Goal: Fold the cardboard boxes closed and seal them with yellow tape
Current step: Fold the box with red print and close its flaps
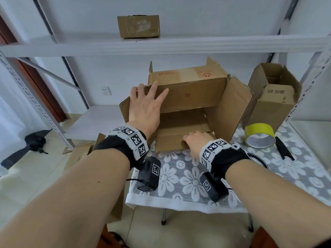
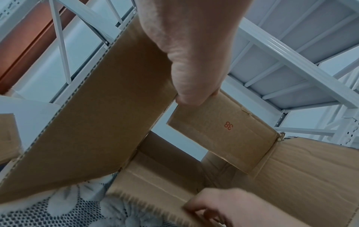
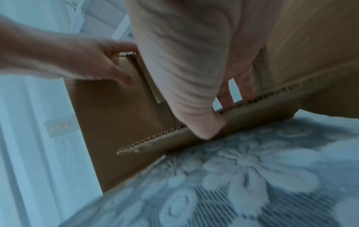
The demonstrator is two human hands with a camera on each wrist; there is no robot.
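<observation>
A large cardboard box [image 1: 189, 97] lies on its side on the table [image 1: 188, 176], its open end facing the person and its four flaps spread. The upper flap [image 1: 193, 94], printed "38", hangs down across the top of the opening; the right flap [image 1: 231, 108] and left flap [image 2: 93, 116] swing outward; the lower flap [image 1: 170, 142] lies low over the flowered lace tablecloth [image 1: 179, 178].

The left hand [image 1: 145, 106] rests flat, fingers straight and spread, where the left flap meets the upper flap; the left wrist view shows its thumb [image 2: 194, 92] touching the upper flap's edge. The right hand [image 1: 195, 142] grips the lower flap's free edge, thumb beneath and fingers [image 3: 246, 90] curled over the corrugated rim.

A roll of yellow tape [image 1: 259, 137] sits on the table just right of the box, with a black tool [image 1: 283, 148] beside it. Behind the tape stands a smaller open box [image 1: 274, 97]. A third box [image 1: 138, 26] rests on the upper shelf [image 1: 161, 45] of the metal rack. Flat cardboard pieces [image 1: 78, 154] and a black object [image 1: 34, 140] lie on the floor at left.
</observation>
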